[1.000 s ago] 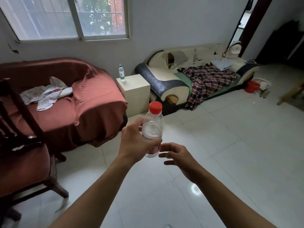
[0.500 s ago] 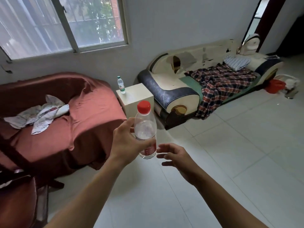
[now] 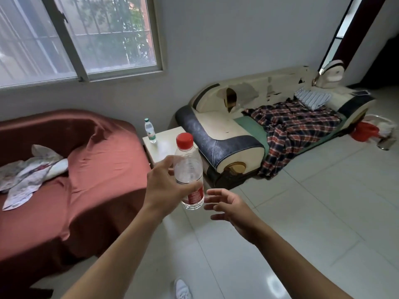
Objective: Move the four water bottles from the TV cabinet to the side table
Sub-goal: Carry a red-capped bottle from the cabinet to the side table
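Note:
My left hand (image 3: 166,186) grips a clear water bottle with a red cap and red label (image 3: 189,169), held upright in front of me. My right hand (image 3: 231,206) hovers just right of the bottle's base, fingers loosely spread, holding nothing. Ahead stands the cream side table (image 3: 166,145), between the two sofas. A second water bottle with a green cap and green label (image 3: 150,130) stands upright on its back left corner. The TV cabinet is out of view.
A sofa under a red-brown cover (image 3: 75,169) with crumpled cloth (image 3: 30,175) lies left of the side table. A cream and dark blue sofa (image 3: 226,137) with a plaid blanket (image 3: 295,124) sits to its right. White tiled floor (image 3: 302,212) stretches ahead.
I have come closer to the side table, which now looks larger. The wooden chair at the left has left the view. My left hand still grips the bottle beside my right hand.

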A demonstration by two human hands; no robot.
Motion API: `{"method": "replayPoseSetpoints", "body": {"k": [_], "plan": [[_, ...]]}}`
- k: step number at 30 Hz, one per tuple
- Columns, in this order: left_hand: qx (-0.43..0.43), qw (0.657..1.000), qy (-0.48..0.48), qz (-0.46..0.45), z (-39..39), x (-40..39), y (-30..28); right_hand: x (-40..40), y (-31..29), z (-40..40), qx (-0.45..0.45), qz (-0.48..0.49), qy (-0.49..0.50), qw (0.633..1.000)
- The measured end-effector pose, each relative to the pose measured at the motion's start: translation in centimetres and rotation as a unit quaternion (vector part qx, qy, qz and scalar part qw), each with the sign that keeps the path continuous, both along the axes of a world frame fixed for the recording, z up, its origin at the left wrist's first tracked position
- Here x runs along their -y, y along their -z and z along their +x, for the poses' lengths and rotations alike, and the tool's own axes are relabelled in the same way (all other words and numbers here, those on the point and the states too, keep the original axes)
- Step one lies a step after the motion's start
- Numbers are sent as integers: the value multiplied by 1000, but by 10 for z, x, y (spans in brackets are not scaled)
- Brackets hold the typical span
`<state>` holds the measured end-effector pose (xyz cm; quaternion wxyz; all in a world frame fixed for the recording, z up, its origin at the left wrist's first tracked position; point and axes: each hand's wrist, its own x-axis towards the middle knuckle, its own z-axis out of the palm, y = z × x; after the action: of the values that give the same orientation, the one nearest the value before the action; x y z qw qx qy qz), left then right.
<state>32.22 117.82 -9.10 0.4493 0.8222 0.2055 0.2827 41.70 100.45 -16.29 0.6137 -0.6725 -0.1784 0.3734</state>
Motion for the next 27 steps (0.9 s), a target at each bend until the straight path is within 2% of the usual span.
{"method": "replayPoseSetpoints", "body": {"k": [12,21,27], "plan": [[2,1000,-2,-10,157,-152,-2,-153,-8,153,-24,1,21,1000],[-18,999,-27,-8,262,-238,13,-243,19,265,-70,13,-14,997],[-27,998,-64,2,362,-292,28,-305,37,374,-78,17,-43,996]]}}
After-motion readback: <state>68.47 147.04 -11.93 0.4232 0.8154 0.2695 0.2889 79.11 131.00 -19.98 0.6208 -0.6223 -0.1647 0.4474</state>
